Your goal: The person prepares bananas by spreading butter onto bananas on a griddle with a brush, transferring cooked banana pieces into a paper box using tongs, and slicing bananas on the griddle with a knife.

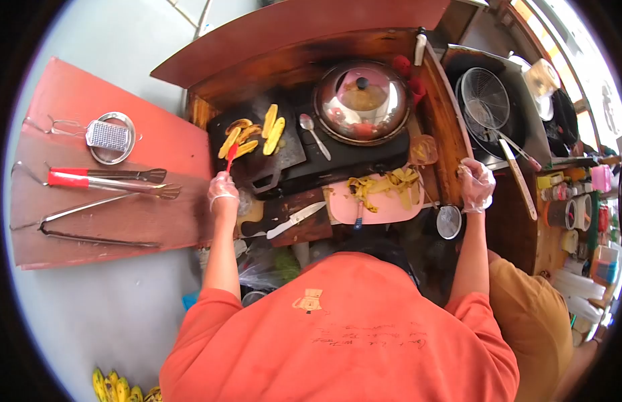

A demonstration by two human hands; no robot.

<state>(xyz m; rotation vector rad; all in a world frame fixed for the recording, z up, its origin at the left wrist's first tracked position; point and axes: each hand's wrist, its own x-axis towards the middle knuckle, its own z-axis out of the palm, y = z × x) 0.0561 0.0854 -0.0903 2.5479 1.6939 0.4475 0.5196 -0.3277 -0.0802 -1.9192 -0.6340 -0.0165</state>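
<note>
Head view: left hand [224,192] holds red utensil [232,153], grip narrow; right hand [477,185], cannot tell.

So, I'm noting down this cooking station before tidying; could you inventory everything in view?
Banana slices: about six, yellow/browned, griddle
Griddle: one, black, stove's left
Domed lid: one, silver, stove's right
Spoon: one, silver, between them
Cutting board: one, pink, before stove
Peels: several, yellowish, on board
Knife: one, silver-bladed, left of board
Grater: one, silver, red table
Tongs: at least two, metallic/red, same table
Skimmer: one, silver, far right
Containers: many, mixed, right shelves
Bananas: several, yellow, lower left
Other person: one, mustard clothing, right
Utensil: one, red, left fingers
Left hand: one, clear-gloved, near griddle
Right hand: one, clear-gloved, stove's right
</note>
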